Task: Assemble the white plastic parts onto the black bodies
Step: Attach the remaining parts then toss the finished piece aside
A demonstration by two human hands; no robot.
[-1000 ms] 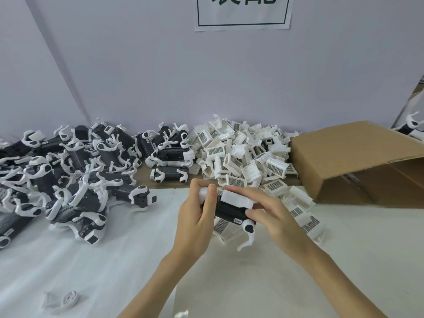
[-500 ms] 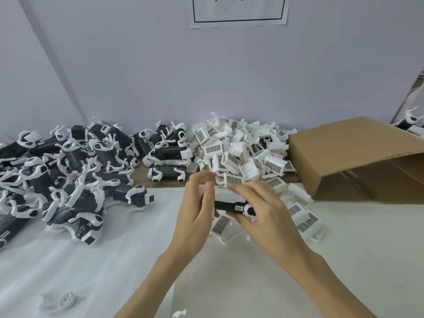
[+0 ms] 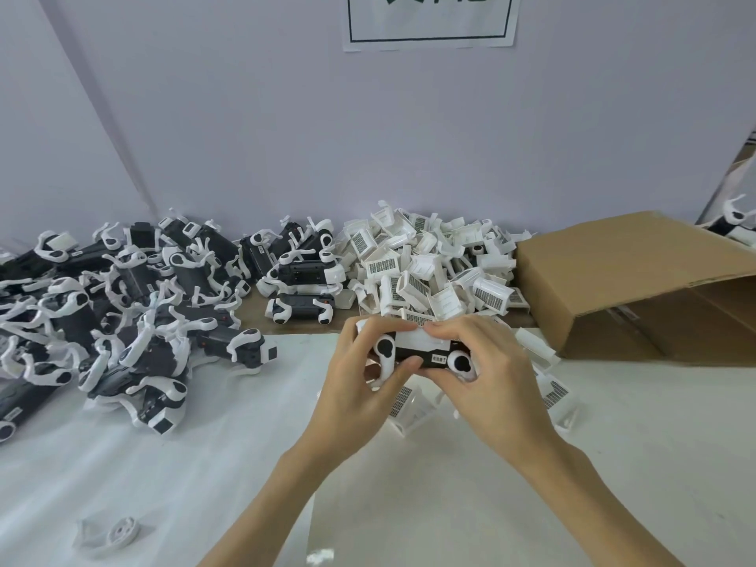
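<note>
A black body (image 3: 425, 358) with white leg pieces is held above the table between both hands. My left hand (image 3: 360, 386) grips its left end, thumb over the top and fingers curled underneath. My right hand (image 3: 487, 374) grips the right end, its fingertips on a white plastic part (image 3: 421, 341) that sits on top of the body. Behind the hands lies a heap of loose white plastic parts (image 3: 429, 272) with barcode labels. At the left a large pile of black bodies (image 3: 135, 304) with white legs covers the table.
An open cardboard box (image 3: 638, 288) lies on its side at the right. A loose white round piece (image 3: 118, 534) rests near the front left. The white table cover (image 3: 229, 444) runs under both arms. A wall with a paper sign (image 3: 429, 18) closes the back.
The body has turned in my hands so both white round leg joints face up. Both hands have closed in on it and the white part now sits on its top.
</note>
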